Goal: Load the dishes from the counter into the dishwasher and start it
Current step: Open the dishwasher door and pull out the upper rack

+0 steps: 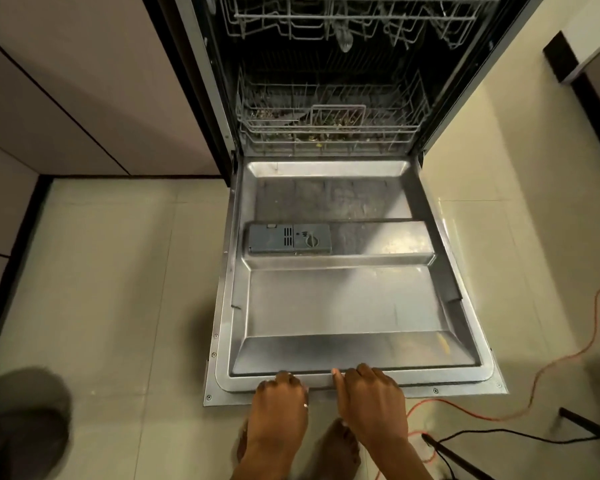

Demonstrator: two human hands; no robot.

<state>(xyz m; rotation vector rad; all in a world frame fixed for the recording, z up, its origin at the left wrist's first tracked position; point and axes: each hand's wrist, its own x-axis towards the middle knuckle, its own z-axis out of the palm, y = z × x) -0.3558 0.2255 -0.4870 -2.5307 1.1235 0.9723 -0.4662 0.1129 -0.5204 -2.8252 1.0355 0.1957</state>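
left hand curled over the near edge of the dishwasher door | right hand gripped that edge just beside it | door lay open flat, lower rack inside the tub | orange cable on the floor, right

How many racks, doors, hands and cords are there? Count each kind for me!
Racks: 2 (upper rack, lower rack)
Doors: 1 (door)
Hands: 2 (left hand, right hand)
Cords: 2 (orange cord, black cord)
Total: 7
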